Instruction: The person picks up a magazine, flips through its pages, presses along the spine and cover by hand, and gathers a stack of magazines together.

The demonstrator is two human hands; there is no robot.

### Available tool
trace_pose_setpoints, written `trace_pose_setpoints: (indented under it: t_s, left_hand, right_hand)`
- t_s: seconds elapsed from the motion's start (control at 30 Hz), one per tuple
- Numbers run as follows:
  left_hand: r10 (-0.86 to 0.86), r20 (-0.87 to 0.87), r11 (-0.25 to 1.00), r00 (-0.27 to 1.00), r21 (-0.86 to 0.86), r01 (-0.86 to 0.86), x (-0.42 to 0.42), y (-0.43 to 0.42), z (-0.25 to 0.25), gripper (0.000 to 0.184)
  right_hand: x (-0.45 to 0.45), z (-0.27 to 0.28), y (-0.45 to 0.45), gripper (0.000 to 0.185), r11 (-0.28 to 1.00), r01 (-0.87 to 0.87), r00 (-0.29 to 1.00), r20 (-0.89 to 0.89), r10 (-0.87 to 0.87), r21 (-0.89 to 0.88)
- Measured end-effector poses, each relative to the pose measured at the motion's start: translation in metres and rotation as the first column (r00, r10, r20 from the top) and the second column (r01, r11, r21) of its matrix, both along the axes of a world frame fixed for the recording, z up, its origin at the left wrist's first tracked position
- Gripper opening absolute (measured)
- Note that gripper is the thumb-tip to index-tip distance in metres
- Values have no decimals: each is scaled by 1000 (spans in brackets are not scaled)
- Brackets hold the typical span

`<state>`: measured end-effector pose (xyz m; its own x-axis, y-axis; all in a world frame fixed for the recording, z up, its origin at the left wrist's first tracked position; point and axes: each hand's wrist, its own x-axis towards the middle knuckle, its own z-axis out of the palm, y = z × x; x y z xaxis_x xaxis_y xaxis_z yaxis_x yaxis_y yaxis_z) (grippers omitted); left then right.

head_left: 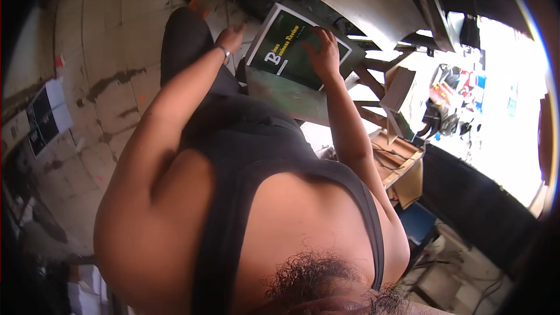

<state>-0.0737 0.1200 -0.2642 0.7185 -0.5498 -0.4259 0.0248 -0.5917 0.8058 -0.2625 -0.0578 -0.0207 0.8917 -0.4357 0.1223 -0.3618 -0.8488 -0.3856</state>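
Note:
A dark green printed cover (284,52) with a white border lies on a greenish flat surface (286,93) before me. Its yellow and white lettering reads "Business Review". Over the right part of this cover my right hand (324,52) has its thumb and fingers spread; whether it presses on the cover I cannot tell. My left hand (230,39), with a band at the wrist, is just off the cover's left edge, near my knee. Its fingers look loosely extended and a little blurred, and nothing shows in them.
A large pale metal sheet (367,0) slants above the surface. To the right stand a thick stack of paper (401,90) and a wooden tray (396,157) with cables. Dark printed sheets (48,115) lie on the stained tile floor (111,81) at left.

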Motion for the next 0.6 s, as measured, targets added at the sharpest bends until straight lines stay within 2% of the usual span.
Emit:
trace_pose_setpoints:
  t_s: [0.03, 0.1, 0.17, 0.2, 0.3, 0.4, 0.5, 0.6]
  left_hand:
    - [83, -115, 987, 990, -130, -98, 0, 7, 16, 37]
    - [202, -361, 882, 910, -337, -330, 7, 9, 53, 35]
    - [305, -380, 793, 873, -407, -454, 10, 11, 71, 33]
    - [275, -545, 746, 793, -399, -533, 13, 14, 79, 35]
    - [291, -750, 589, 595, -350, -729, 18, 14, 94, 35]
    - [288, -819, 530, 497, -296, -794, 22, 16, 98, 36]
    - [276, -866, 437, 417, -274, -857, 26, 17, 102, 32]
    - [256, -884, 453, 391, -248, -856, 31, 18, 103, 33]
  right_hand:
    - [8, -3, 4, 49, 999, -45, 998, -49, 45, 1]
    - [20, -14, 19, 52, 973, -218, 968, -141, 206, -81]
    - [29, -21, 41, 55, 918, -375, 904, -269, 332, -129]
    - [37, -18, 54, 57, 883, -447, 859, -344, 380, -141]
    - [50, -33, 74, 56, 783, -609, 704, -542, 459, -127]
    - [66, -39, 82, 45, 663, -744, 523, -694, 495, -88]
    - [76, -39, 83, 41, 662, -749, 447, -763, 467, -33]
    - [80, -50, 83, 33, 603, -797, 389, -793, 468, -35]
